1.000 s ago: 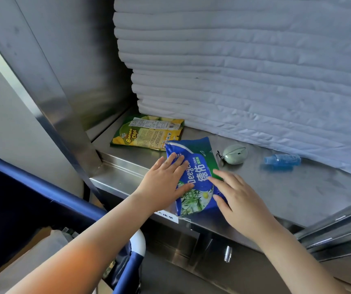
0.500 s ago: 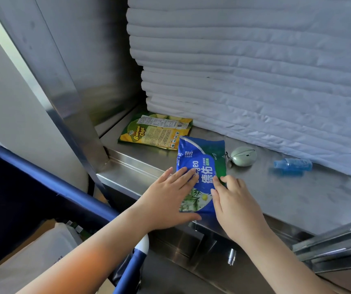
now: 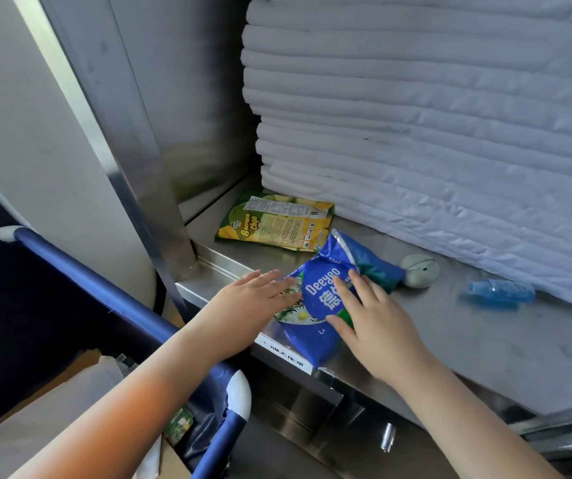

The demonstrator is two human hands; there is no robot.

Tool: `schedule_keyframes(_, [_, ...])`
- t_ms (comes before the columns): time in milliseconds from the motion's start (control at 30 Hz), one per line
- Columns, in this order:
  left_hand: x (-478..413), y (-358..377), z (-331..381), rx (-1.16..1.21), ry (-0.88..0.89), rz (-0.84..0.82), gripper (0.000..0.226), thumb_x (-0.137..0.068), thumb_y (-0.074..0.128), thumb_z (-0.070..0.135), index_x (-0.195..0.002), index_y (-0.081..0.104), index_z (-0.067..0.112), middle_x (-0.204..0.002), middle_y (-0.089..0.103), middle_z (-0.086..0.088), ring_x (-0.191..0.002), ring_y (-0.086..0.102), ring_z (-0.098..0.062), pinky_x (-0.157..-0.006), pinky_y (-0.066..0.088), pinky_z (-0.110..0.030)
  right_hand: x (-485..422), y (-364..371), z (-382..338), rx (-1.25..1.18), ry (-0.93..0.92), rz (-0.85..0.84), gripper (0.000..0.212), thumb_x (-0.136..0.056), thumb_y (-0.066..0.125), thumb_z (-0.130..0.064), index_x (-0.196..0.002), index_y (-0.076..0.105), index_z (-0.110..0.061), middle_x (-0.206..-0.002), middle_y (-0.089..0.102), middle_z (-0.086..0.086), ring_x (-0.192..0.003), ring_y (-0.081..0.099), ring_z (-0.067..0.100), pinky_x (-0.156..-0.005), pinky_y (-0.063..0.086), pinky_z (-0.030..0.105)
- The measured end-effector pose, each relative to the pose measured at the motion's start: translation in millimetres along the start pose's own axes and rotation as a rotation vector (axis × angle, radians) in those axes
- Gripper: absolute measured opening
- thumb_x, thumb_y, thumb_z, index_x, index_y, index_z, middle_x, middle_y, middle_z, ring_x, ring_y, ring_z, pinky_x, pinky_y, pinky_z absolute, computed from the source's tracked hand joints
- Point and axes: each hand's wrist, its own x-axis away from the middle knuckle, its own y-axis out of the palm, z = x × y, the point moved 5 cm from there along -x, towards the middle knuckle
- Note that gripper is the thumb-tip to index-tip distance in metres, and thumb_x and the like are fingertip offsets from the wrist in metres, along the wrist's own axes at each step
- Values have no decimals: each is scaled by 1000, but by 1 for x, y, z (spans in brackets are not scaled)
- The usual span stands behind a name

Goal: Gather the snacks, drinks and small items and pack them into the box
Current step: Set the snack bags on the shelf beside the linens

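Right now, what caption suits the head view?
Left hand and right hand touch a blue Deeyeo pack on a steel shelf.

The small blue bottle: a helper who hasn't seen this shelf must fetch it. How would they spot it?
Find the stack of white bedding on the steel shelf. At its foot, right of the round grey-green item, the small blue bottle lies on its side. It alone is see-through blue, farthest right of the loose items.

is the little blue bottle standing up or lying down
Lying down: the blue bottle rests lengthwise on the steel shelf, in front of the stacked white quilts.
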Motion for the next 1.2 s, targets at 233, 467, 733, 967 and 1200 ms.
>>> schedule_keyframes(233, [3, 11, 17, 275, -153, 75, 60, -93, 28, 45, -150, 10, 33, -158, 2, 10, -144, -3, -6, -112, -9, -23, -8, -16, -10, 88, 22, 60, 60, -96, 29, -53, -147, 27, -22, -144, 38, 3, -121, 40, 21, -94, 40, 31])
schedule_keyframes(467, [8, 15, 19, 297, -180, 131, 66, -90, 37, 63, -147, 21, 34, -157, 7, 12, -143, 2, -6, -112, -4, -21, -41, -27, -4, 29, -174, 61, 56, -97, 40, -40, -147, 27, -20, -156, 20, 0, -142, 17, 17, -111, 23, 32])
schedule_keyframes(733, [3, 17, 17, 313, -188, 112, 65, -90, 34, 65, -145, 21, 35, -157, 9, 13, -144, 2, -7, -118, 0, -32, -47, 10, 21, -171, -2, -212, 64, -98, 16, -50, -151, 3, -17, -159, -1, -1, -145, -5, 11, -112, -2, 24])
schedule_keyframes(967, [1, 18, 11, 294, -231, 110, 67, -89, 32, 67, -146, 17, 36, -158, 7, 12, -144, 0, -9, -118, -1, -32, -71, 9, 21, -261, 22, -228, 64, -98, 24, -50, -150, 15, -14, -158, 11, 0, -144, 10, 13, -113, 17, 31])
schedule_keyframes(1200, [-1, 15, 13, 267, -273, 119, 74, -87, 27, 72, -148, 14, 32, -158, 4, 8, -145, -4, -13, -114, -10, -33, -97, -34, 0, -178, -223, 283, 28, -86, 66, -23, -111, 62, -13, -112, 60, 2, -103, 55, 20, -78, 48, 31])
